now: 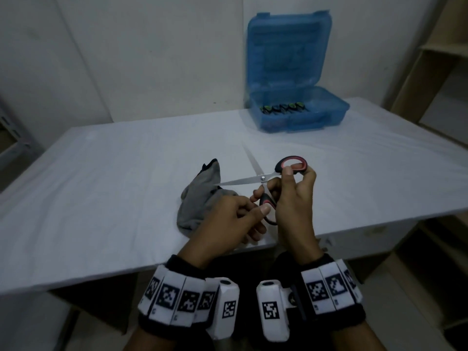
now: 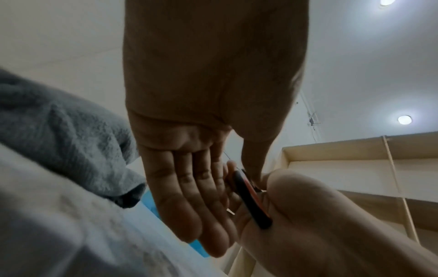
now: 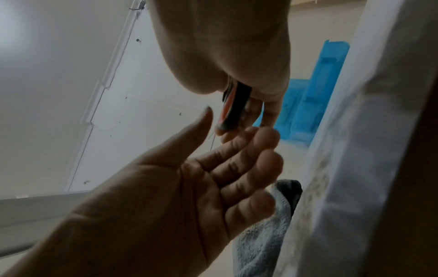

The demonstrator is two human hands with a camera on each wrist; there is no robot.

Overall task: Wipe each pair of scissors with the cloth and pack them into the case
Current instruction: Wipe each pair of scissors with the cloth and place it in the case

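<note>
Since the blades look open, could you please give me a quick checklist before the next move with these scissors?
1. Right hand grips the scissors by the handles: ok.
2. Blades closed: not ok, they are spread apart.
3. Left hand free to take the cloth: ok, open, fingers straight.
4. Cloth within reach: ok, it lies just beyond the left hand.
5. Case open: ok, lid upright.
6. Free slot in case: cannot tell.

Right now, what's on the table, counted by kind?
Scissors in hand, red and black: 1
Grey cloth: 1
Blue case, open, dark items inside too small to count: 1
Total: 3
</note>
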